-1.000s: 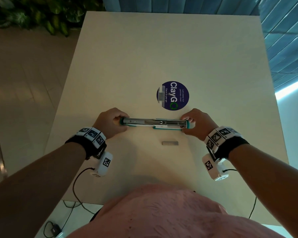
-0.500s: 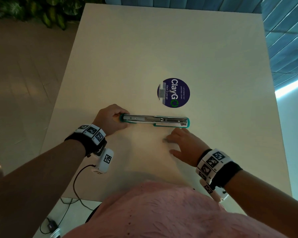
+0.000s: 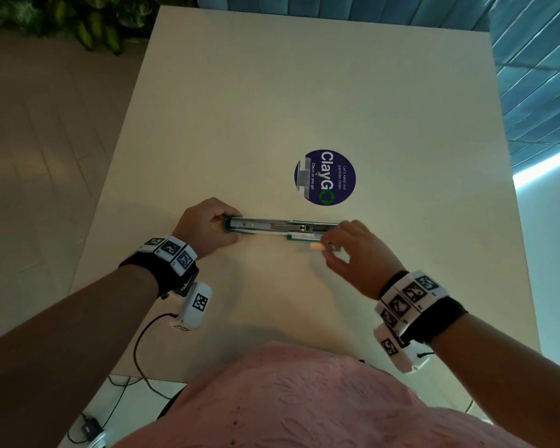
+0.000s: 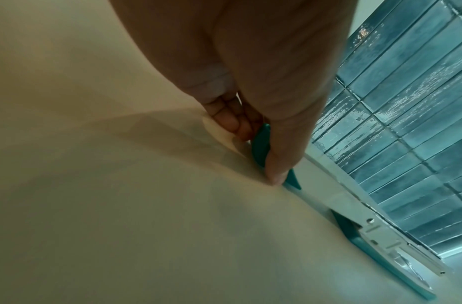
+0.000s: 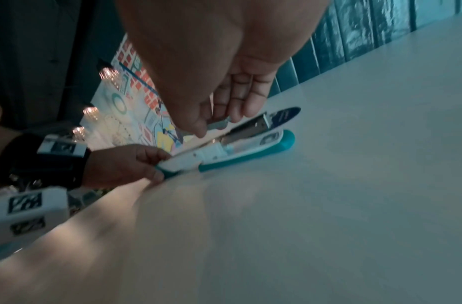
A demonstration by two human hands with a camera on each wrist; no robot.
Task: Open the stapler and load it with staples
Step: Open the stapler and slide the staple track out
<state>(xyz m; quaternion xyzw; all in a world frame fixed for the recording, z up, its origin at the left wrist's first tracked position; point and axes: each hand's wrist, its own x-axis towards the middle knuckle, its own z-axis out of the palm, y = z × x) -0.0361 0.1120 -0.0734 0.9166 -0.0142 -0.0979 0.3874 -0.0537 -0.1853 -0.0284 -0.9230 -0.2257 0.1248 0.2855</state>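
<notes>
My left hand (image 3: 207,227) is pinning the opened stapler's (image 3: 282,228) left end flat on the bench (image 3: 304,92) while my right hand (image 3: 356,253) is pinching the staple strip (image 5: 216,125) just above its channel, needing careful lengthwise alignment.

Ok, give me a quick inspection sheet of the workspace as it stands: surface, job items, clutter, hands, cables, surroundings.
Surface: pale table bearing a round blue sticker.
Job's things: teal stapler lies opened flat; strip of staples is lifted beside its metal channel, not yet seated.
Clutter: nothing seen.
Hands: left hand grips the stapler's end; right hand pinches the strip.
Cables: black cable runs from the left wrist unit over the table's near edge.
Surroundings: leafy plant, blue tiled wall.
</notes>
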